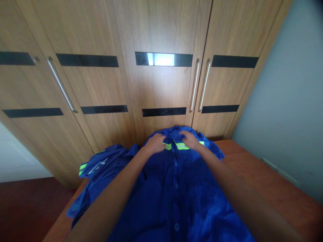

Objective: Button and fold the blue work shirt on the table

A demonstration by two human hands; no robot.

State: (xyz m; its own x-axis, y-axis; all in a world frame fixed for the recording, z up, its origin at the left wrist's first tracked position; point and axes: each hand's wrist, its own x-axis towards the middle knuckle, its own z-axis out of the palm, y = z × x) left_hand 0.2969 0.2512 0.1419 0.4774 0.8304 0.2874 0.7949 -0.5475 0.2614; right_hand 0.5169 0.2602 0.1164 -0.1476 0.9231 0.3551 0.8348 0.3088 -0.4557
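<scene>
A blue work shirt [174, 188] with buttons down the front and a neon yellow reflective stripe [182, 146] lies spread on a reddish-brown table [259, 181]. My left hand [155, 142] rests on the shirt's chest just left of the button line, fingers curled onto the fabric. My right hand [189, 139] lies on the stripe to the right of the buttons, fingers bent and pressing on the cloth. One sleeve [98, 166] with a yellow stripe trails off to the left over the table edge.
A wooden wardrobe [161, 87] with long metal handles [194, 84] and black strips stands right behind the table. A grey wall [295, 114] is on the right. Dark red floor [27, 208] shows at lower left.
</scene>
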